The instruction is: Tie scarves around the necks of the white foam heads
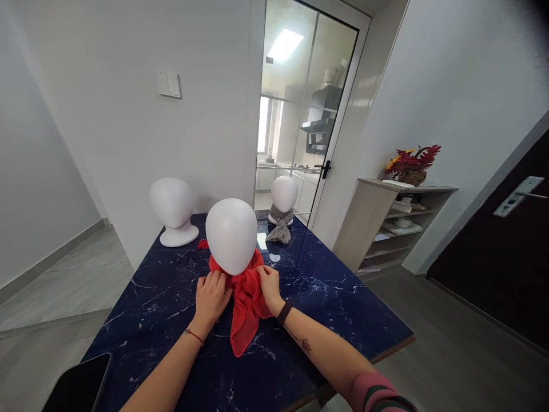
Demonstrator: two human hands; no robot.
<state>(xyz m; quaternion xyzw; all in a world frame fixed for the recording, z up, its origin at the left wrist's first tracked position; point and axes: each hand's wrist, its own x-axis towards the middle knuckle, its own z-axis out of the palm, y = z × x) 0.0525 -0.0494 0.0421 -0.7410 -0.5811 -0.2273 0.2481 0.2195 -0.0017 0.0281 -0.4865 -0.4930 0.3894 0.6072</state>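
Note:
A red scarf (245, 303) is wrapped around the neck of a white mannequin head (231, 233), its loose end hanging down the front onto the table. My left hand (211, 297) is closed at the scarf's left side, just below the chin; what its fingers grip there is partly hidden. On the other side my right hand (270, 286) pinches the red cloth between thumb and fingers. The head stands upright, and its base is covered by the scarf and my hands.
The blue marbled table (330, 303) carries a bare mannequin head (172, 206) at back left and another mannequin head (284, 193) with a grey scarf (280, 229) at the far edge. A phone (79, 384) lies near left. Beyond stand a glass door (300, 114) and a shelf (373, 223).

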